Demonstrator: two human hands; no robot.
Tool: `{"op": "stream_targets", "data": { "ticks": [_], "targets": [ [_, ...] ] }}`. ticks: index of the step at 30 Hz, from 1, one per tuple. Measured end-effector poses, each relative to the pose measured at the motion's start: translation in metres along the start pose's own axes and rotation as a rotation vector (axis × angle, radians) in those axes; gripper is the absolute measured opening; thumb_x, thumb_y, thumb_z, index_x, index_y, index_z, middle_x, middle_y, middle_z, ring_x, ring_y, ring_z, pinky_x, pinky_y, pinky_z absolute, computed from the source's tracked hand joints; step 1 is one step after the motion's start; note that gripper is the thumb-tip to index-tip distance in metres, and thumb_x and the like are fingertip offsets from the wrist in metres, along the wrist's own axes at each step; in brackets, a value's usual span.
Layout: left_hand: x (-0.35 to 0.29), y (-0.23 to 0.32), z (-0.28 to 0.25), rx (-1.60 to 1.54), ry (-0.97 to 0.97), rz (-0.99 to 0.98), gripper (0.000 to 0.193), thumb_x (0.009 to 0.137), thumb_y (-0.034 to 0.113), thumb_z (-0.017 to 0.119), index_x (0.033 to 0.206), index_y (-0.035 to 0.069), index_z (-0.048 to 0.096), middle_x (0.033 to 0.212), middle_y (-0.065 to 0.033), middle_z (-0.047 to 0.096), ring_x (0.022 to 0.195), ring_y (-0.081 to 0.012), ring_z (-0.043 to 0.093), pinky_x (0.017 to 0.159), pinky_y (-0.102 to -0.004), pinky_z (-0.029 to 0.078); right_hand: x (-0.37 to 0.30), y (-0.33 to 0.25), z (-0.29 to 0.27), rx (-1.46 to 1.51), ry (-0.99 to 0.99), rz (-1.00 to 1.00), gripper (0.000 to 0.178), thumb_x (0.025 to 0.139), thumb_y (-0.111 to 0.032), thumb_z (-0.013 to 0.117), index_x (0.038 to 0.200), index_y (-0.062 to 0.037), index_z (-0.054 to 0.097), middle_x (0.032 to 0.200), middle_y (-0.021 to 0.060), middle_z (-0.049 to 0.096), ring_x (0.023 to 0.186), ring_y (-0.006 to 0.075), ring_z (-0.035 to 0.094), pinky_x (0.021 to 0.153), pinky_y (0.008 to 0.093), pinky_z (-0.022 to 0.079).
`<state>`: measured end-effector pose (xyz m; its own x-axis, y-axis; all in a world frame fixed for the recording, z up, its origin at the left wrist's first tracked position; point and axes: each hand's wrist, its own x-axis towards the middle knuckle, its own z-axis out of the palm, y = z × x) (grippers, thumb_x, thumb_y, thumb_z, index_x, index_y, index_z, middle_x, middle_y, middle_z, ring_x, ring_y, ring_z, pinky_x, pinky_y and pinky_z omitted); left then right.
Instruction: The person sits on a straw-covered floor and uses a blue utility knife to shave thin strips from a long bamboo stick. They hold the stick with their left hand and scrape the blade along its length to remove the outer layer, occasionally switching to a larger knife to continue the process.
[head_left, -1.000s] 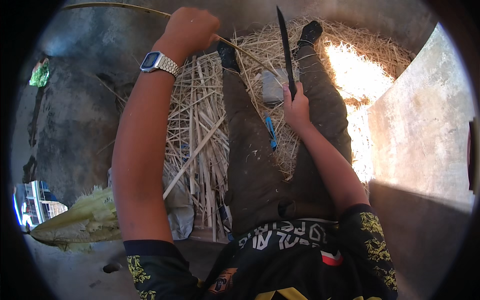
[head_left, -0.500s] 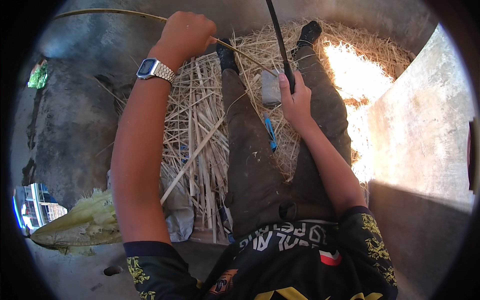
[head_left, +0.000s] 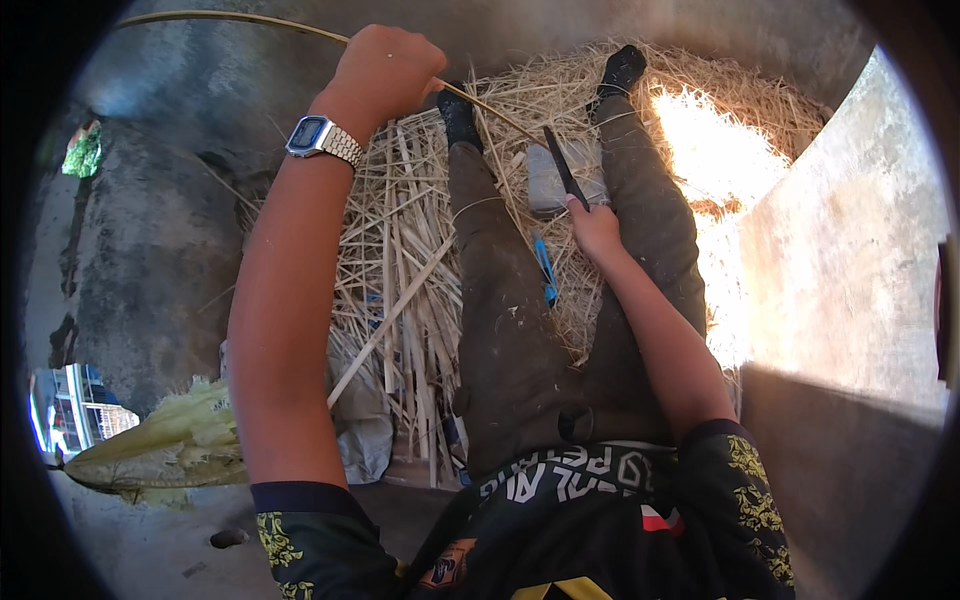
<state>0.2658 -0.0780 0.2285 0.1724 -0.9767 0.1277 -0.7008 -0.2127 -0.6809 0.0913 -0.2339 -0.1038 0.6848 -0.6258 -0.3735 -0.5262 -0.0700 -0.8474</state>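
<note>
My left hand [head_left: 390,72], with a watch on its wrist, is closed in a fist around a long thin strip [head_left: 250,18] that looks like split bamboo. From the fist the strip runs down to the right between my legs, ending close to the knife. In my right hand [head_left: 597,230] is a dark knife [head_left: 562,160], gripped by its handle, its blade pointing up and slightly left. Whether blade and strip touch, I cannot tell. Behind the knife lies a grey block [head_left: 545,190]. A blue tool [head_left: 545,268], perhaps a cutter, rests between my thighs.
My outstretched legs [head_left: 520,330] lie over straw-like shavings [head_left: 740,95]. Several pale split strips [head_left: 405,290] are piled left of my legs. A torn yellow-green sack [head_left: 160,450] sits at the far left. Concrete walls [head_left: 850,240] stand on both sides; bright sunlight falls at right.
The knife has tilted away, its blade now lower and pointing more to the left. My right hand has turned and dropped slightly. My left hand has shifted a little right with the strip.
</note>
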Motion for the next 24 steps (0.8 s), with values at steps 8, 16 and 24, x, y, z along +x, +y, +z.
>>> {"op": "stream_targets", "data": {
  "ticks": [8, 16, 24],
  "targets": [
    [0.003, 0.0, -0.006, 0.006, 0.0, -0.017, 0.022, 0.087, 0.036, 0.073, 0.081, 0.014, 0.074, 0.074, -0.0063, 0.07, 0.076, -0.0279, 0.071, 0.066, -0.0425, 0.055, -0.092, -0.118, -0.043, 0.304, 0.256, -0.778, 0.038, 0.101, -0.04, 0.062, 0.095, -0.0024, 0.057, 0.07, 0.014, 0.064, 0.064, 0.0255, 0.066, 0.061, 0.038, 0.049],
    [0.019, 0.009, -0.017, 0.066, -0.09, -0.062, 0.019, 0.086, 0.036, 0.078, 0.085, 0.017, 0.078, 0.078, -0.0044, 0.074, 0.08, -0.0255, 0.074, 0.069, -0.039, 0.058, -0.001, 0.026, 0.025, -0.372, 0.011, 0.006, 0.044, 0.093, -0.037, 0.062, 0.104, 0.0054, 0.07, 0.1, 0.0296, 0.071, 0.096, 0.0459, 0.07, 0.086, 0.0516, 0.054],
    [0.004, 0.009, -0.024, 0.057, -0.155, -0.025, 0.021, 0.087, 0.037, 0.077, 0.082, 0.016, 0.078, 0.078, -0.0048, 0.075, 0.08, -0.026, 0.074, 0.068, -0.0392, 0.057, -0.01, 0.012, 0.021, -0.156, 0.069, -0.11, 0.048, 0.093, -0.04, 0.062, 0.084, 0.0052, 0.073, 0.074, 0.0195, 0.07, 0.075, 0.036, 0.072, 0.074, 0.0463, 0.054]
  ]
}}
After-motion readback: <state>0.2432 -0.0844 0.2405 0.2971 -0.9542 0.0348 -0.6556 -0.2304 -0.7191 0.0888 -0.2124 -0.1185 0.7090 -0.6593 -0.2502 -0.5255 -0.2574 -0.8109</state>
